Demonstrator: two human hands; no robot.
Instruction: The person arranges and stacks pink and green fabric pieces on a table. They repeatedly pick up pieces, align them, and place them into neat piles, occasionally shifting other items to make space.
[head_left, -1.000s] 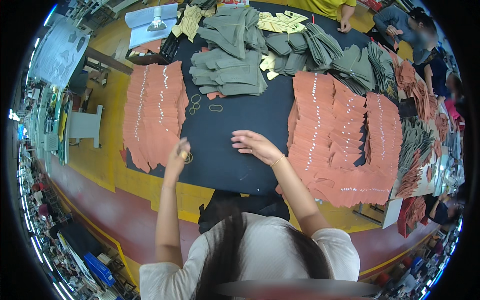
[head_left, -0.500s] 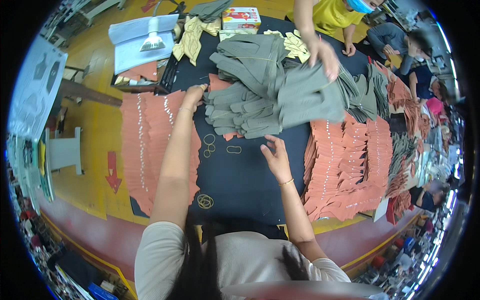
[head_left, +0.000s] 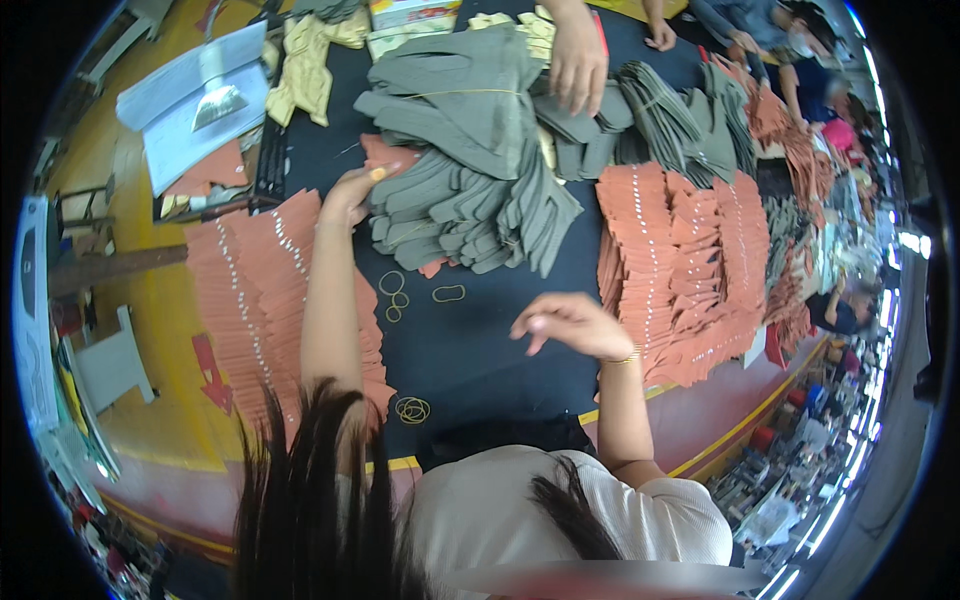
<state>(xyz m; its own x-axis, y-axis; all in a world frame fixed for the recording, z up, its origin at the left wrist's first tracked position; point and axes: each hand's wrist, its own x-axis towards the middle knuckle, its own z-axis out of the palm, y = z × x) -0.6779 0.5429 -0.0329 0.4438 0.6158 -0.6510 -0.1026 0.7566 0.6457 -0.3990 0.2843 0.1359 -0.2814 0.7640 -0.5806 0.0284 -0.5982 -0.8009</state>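
- The grey-green pile (head_left: 470, 150) lies across the far middle of the bench (head_left: 490, 370), between the left orange row (head_left: 255, 290) and the right orange rows (head_left: 650, 270).
- Its upper bundle (head_left: 450, 70) is long from left to right, with a thin yellowish band (head_left: 460, 93) across it; the lower pieces (head_left: 430, 205) point their rounded ends left and toward the near side, and the fan (head_left: 540, 215) at the right end splays near and right.
- The left hand (head_left: 352, 195) is at the pile's left edge, fingers stretched toward a flat orange piece (head_left: 388, 152); I cannot tell whether they grip anything.
- The right hand (head_left: 572, 325) is above bare bench, half open with loosely bent fingers, seemingly empty.
- Half a second ago a co-worker's hand (head_left: 578, 70) was over a blurred grey-green bundle at the pile's right; now it is at the pile's far right, and the fan lies at that end.
- The right hand, then by the pile's near edge, is now farther from it.
- Open room runs from the pile's near side to the bench's near edge, broken by loose bands (head_left: 412, 410) at left; the orange rows bound it on both sides.
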